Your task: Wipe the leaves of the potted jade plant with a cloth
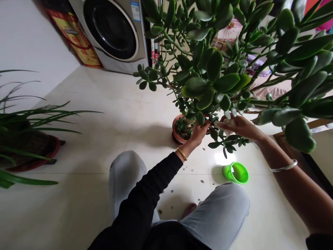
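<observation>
A large jade plant point(223, 69) with thick green leaves grows from a terracotta pot point(176, 133) on the floor in front of me. My left hand point(199, 132), with a gold bangle on its wrist, is closed around a low leaf or stem just over the pot's rim. My right hand point(238, 125), a silver bangle on its forearm, reaches in from the right and pinches something pale, perhaps a cloth, against a leaf. My grey-trousered knees sit below both arms.
A small green cup point(236, 172) stands on the cream tiles near my right knee, with bits of soil scattered around. A grassy plant in a red pot point(33, 146) stands at the left. A washing machine point(114, 31) stands at the back.
</observation>
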Tool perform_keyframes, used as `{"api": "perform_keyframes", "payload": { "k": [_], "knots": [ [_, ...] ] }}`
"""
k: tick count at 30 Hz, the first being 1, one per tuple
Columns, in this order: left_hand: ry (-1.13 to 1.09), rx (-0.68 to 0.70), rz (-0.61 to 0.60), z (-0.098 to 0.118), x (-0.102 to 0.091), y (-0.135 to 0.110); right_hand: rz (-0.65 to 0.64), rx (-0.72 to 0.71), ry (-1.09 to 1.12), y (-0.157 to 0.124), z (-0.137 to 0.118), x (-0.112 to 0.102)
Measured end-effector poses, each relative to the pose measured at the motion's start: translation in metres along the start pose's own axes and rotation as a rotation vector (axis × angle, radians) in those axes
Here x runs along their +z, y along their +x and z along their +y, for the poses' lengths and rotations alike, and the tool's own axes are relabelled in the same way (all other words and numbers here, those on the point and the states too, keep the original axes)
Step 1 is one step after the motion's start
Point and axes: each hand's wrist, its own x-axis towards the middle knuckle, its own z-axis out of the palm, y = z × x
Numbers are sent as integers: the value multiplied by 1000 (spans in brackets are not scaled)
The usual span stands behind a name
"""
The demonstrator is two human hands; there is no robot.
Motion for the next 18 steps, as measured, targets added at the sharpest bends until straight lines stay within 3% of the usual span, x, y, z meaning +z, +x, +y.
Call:
{"api": "perform_keyframes", "payload": {
  "k": [2,6,13,18],
  "knots": [
    [11,-2,-11,-1,1,1,-32,14,-18,1,-8,4],
    [-5,63,-77,-1,1,3,66,0,-84,10,-10,10],
    [99,95,-75,-4,-1,4,202,-106,-237,18,0,16],
    [133,109,-77,-3,-2,4,153,-118,-200,22,-1,16]
  ]
}}
